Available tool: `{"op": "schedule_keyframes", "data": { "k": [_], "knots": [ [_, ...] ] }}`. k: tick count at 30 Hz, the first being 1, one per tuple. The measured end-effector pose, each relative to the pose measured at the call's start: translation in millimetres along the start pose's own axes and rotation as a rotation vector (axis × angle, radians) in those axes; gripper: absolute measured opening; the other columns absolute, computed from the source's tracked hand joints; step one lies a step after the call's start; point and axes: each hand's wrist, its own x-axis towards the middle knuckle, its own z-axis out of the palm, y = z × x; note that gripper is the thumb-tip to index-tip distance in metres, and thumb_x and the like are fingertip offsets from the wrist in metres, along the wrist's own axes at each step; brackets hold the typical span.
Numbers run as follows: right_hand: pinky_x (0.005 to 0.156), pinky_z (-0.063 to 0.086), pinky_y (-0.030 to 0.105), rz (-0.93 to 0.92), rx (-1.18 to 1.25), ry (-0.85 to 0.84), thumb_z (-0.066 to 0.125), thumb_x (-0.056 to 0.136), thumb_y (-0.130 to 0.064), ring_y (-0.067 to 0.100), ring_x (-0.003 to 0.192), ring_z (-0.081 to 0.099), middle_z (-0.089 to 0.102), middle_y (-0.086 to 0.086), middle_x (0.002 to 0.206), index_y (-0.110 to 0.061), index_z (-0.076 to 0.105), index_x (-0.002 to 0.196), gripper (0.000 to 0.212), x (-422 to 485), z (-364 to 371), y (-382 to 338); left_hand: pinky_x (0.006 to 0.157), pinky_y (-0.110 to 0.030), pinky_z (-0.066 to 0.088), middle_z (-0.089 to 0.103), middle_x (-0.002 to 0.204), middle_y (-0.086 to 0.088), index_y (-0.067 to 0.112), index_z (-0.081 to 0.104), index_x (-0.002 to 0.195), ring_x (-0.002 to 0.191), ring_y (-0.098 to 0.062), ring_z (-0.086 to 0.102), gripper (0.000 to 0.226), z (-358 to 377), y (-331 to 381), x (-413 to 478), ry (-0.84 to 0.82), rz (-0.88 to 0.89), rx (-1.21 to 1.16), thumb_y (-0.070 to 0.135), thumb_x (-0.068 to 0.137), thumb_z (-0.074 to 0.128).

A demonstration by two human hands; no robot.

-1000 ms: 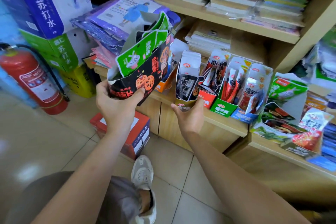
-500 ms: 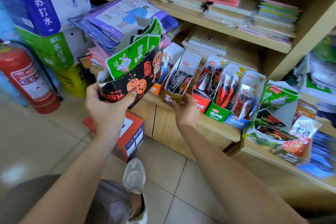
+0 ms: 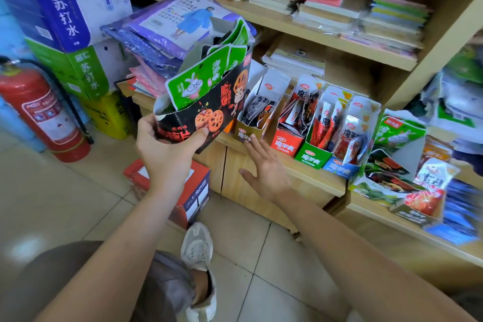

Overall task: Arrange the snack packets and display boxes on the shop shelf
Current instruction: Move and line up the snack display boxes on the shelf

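Black cardboard display box with orange lotus-root slices printed on the front sits in the left hand. The thumb is on the front and the fingers are curled around the back, and the box is up in the air, tilted, just left of the row on the wooden shelf. Inside it are green snack packets with a cartoon rabbit, standing up well past the rim. I can read 脆爆 on the box front.

The right hand is flat with fingers spread and holds nothing. Its fingertips are right at the lower front of a tan display box on the shelf edge, though I can't tell if they're actually pressing on it. That box has dark packets in it and a white flap standing up behind.

Next along the shelf, side by side:
- red display box, labelled 魔芋爽, stuffed with red and white packets
- green display box, same 魔芋爽 label, red stick packs inside
- blue display box, same label again, more red and white packets

Further right there's another box of green packets, pretty blurry.

On the left are stacked cartons, a blue carton and a green carton, both reading 苏打水, with a red fire extinguisher beside them.
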Motion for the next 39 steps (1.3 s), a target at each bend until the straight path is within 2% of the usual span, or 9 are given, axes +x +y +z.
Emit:
{"op": "schedule_keyframes", "data": {
  "k": [5,11,15,18,22,26,28,33,39],
  "knots": [
    [0.097,0.054,0.036,0.192,0.910,0.267,0.072,0.092,-0.021,0.009,0.120,0.061,0.054,-0.006,0.144,-0.024,0.050,0.144,0.056,-35.5,-68.1,-40.6,0.069,-0.015,0.052,0.069,0.094,0.006,-0.001,0.057,0.112,0.081,0.003,0.069,0.060,15.9,12.7,-20.2,-0.085,0.023,-0.033,-0.005,0.062,0.090],
    [0.091,0.057,0.049,0.326,1.426,0.334,0.081,0.080,-0.029,0.027,0.134,0.051,0.044,-0.001,0.151,-0.040,0.044,0.146,0.077,-75.1,-134.0,-42.8,0.079,-0.027,0.056,0.073,0.103,-0.003,0.001,0.058,0.113,0.091,-0.011,0.071,0.068,53.3,24.0,-69.5,-0.264,0.035,-0.104,-0.001,0.054,0.093],
    [0.093,0.055,0.054,0.360,1.500,0.435,0.081,0.081,-0.023,0.032,0.117,0.065,0.047,0.001,0.148,-0.038,0.043,0.146,0.077,-109.2,-163.0,-33.0,0.084,-0.033,0.056,0.073,0.106,0.001,0.012,0.059,0.115,0.097,-0.013,0.071,0.074,79.9,29.3,-108.2,-0.400,0.058,-0.084,0.021,0.050,0.094],
    [0.087,0.058,0.051,0.333,1.443,0.537,0.076,0.079,-0.019,0.028,0.111,0.068,0.068,-0.011,0.123,-0.034,0.045,0.143,0.073,-135.9,-180.0,-25.8,0.082,-0.024,0.053,0.070,0.107,-0.001,0.015,0.057,0.110,0.098,-0.010,0.068,0.071,102.1,33.9,-140.4,-0.518,0.092,-0.120,0.018,0.050,0.095],
    [0.081,0.058,0.044,0.377,1.385,0.637,0.071,0.087,-0.014,0.021,0.103,0.069,0.070,-0.016,0.118,-0.033,0.040,0.149,0.072,-177.8,-204.7,2.9,0.089,-0.038,0.054,0.069,0.110,-0.002,0.020,0.054,0.110,0.106,-0.020,0.068,0.076,133.3,38.9,-180.6,-0.707,0.127,-0.190,0.025,0.049,0.098],
    [0.087,0.056,0.052,0.421,1.308,0.714,0.074,0.084,-0.029,0.026,0.114,0.064,0.065,-0.010,0.130,-0.030,0.044,0.148,0.071,-220.5,-231.0,38.8,0.078,-0.016,0.050,0.069,0.101,0.007,0.020,0.053,0.105,0.093,0.000,0.065,0.070,166.0,47.4,-223.0,-0.879,0.116,-0.228,-0.001,0.054,0.096],
    [0.092,0.053,0.057,0.420,1.265,0.778,0.073,0.085,-0.028,0.028,0.116,0.063,0.065,-0.006,0.130,-0.028,0.047,0.146,0.067,-240.7,-240.4,57.2,0.078,-0.022,0.051,0.070,0.099,0.012,0.024,0.054,0.105,0.092,-0.003,0.065,0.066,183.0,48.7,-240.3,-0.960,0.123,-0.221,0.005,0.057,0.095],
    [0.088,0.053,0.035,0.451,1.242,0.857,0.068,0.087,-0.022,0.014,0.111,0.057,0.067,-0.019,0.116,-0.034,0.049,0.139,0.056,-291.8,-264.9,106.3,0.079,-0.032,0.057,0.068,0.108,-0.003,0.023,0.055,0.110,0.102,-0.016,0.065,0.055,227.5,48.4,-286.9,-1.143,0.112,-0.244,0.006,0.069,0.088],
    [0.084,0.057,0.029,0.571,1.268,0.901,0.055,0.094,-0.017,0.005,0.102,0.067,0.067,-0.032,0.104,-0.038,0.049,0.123,0.037,-347.3,-277.3,162.8,0.084,-0.056,0.058,0.069,0.109,0.013,0.038,0.056,0.108,0.108,-0.014,0.067,0.051,274.5,32.4,-353.1,-1.222,0.125,-0.197,0.016,0.075,0.087]
  ]
}}
